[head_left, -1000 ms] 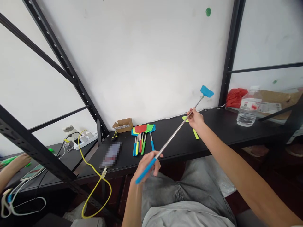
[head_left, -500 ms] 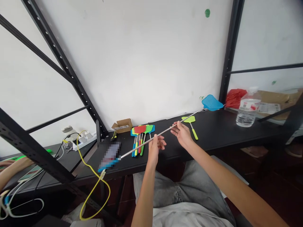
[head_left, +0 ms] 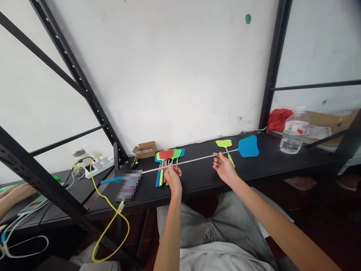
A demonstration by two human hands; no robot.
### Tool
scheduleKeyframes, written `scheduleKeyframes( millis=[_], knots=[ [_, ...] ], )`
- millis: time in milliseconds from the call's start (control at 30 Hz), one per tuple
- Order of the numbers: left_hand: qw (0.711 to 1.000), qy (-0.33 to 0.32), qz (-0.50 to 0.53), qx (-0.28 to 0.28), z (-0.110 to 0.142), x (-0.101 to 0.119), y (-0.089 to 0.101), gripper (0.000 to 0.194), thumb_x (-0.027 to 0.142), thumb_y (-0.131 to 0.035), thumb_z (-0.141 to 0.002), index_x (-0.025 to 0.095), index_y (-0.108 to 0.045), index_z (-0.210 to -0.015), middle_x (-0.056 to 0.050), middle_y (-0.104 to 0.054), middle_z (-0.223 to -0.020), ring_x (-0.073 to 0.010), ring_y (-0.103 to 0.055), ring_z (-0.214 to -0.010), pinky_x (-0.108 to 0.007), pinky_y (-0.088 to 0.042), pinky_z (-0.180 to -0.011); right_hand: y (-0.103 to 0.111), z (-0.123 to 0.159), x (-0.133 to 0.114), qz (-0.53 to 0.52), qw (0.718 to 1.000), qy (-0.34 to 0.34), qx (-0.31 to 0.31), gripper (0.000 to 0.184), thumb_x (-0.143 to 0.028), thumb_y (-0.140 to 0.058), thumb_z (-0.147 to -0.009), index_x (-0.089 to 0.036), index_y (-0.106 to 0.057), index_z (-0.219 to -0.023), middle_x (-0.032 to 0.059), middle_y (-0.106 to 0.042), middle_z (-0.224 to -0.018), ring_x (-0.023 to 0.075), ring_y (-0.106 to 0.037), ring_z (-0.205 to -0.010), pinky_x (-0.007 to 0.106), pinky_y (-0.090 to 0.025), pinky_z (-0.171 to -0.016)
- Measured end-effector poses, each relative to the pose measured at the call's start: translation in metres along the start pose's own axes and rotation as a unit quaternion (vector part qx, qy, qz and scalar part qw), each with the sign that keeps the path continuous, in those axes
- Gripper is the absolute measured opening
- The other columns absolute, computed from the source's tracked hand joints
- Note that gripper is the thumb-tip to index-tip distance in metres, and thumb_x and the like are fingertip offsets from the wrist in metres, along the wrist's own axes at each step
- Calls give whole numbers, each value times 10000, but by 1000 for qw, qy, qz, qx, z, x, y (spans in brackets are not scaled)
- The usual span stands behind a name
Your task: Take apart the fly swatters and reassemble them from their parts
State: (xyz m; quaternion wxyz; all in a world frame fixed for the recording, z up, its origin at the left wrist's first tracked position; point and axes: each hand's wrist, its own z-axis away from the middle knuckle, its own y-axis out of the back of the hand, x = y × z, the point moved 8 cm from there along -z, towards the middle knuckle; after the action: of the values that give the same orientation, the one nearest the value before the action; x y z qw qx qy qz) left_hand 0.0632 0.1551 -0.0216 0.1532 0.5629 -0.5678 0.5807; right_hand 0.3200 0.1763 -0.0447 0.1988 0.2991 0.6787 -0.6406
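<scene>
I hold a fully extended blue fly swatter (head_left: 247,146) almost level above the black table (head_left: 270,156). Its metal rod runs left to a blue handle near the blurred phone (head_left: 128,185). My left hand (head_left: 172,177) pinches the rod near its middle. My right hand (head_left: 223,166) grips the rod further right, close to the blue head. A bunch of short swatters (head_left: 167,161) in red, green, blue and yellow lies just behind my left hand. One yellow-green swatter (head_left: 225,144) lies alone behind my right hand.
A small cardboard box (head_left: 146,149) sits at the back by the wall. A water bottle (head_left: 290,131) and red bag (head_left: 277,118) stand at the right. A yellow cable (head_left: 105,205) hangs from the phone. Black rack posts (head_left: 270,71) frame the table; another person's hand (head_left: 14,192) is at far left.
The swatter has swung from a steep upward tilt down to nearly level, its head dropping toward the table. My left hand slid from the blue handle up to the rod's middle.
</scene>
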Motion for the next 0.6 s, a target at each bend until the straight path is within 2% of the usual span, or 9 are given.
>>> scheduleKeyframes(
  millis=[200, 300, 467, 600],
  knots=[
    [997, -16, -15, 75, -15, 10, 20, 346, 415, -511, -850, 196, -426, -596, 47, -434, -508, -84, -410, -437, -206, -316, -421, 8, -1, -2, -45, 998, 16, 37, 227, -403, -784, -743, -204, -702, -818, -17, -566, -638, 97, -494, -546, 230, -434, -490],
    [996, -26, -20, 88, -11, 15, 21, 352, 424, -482, -867, 199, -423, -604, 46, -431, -502, -85, -398, -432, -203, -294, -415, 7, -1, -1, -39, 999, 16, 31, 231, -395, -792, -735, -194, -711, -814, -8, -573, -651, 97, -498, -566, 219, -434, -490],
    [997, -22, -74, 12, 3, 10, -6, 421, 502, -465, -892, 204, -415, -600, 35, -432, -477, -91, -382, -428, -206, -275, -413, 7, 0, 0, -22, 999, 17, 22, 251, -395, -815, -706, -182, -721, -801, -3, -578, -662, 91, -494, -577, 205, -433, -496],
    [980, 31, -135, -142, 13, -9, -32, 484, 571, -489, -878, 197, -428, -577, 25, -427, -452, -88, -365, -418, -207, -258, -413, 4, 3, -1, -1, 1000, 28, 5, 262, -414, -811, -710, -183, -730, -804, 4, -587, -674, 93, -497, -587, 203, -427, -497]
  ],
)
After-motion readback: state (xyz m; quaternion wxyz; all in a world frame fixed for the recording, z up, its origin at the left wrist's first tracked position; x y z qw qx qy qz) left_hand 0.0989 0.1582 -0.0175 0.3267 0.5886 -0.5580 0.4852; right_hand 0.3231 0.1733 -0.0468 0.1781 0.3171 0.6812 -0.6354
